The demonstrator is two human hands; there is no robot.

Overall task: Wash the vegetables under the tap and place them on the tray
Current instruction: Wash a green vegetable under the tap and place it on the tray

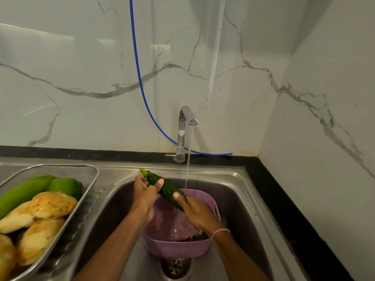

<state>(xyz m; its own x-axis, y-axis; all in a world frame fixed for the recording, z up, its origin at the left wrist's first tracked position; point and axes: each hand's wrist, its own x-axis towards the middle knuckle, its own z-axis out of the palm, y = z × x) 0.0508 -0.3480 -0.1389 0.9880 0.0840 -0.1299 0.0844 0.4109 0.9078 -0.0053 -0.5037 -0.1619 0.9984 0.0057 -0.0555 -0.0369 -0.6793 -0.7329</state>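
bumpy dark-green gourd (pixel 168 189), left end raised

The tap (pixel 183 126) is polished, mirror-bright metal, and the sink (pixel 239 191) brushed steel with a dull sheen. A lilac plastic basket (pixel 176 248) has perforated walls. The bitter gourd (pixel 166 187) looks knobbly and wet, the mesh tray (pixel 89 179) metallic, the wall (pixel 81 67) glossy marble-patterned.

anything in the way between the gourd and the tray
Nothing visible does. The left hand and right hand hold the gourd over the sink; the tray lies to the left, with only the sink's rim between. Potatoes fill much of the tray; its far right corner looks bare.
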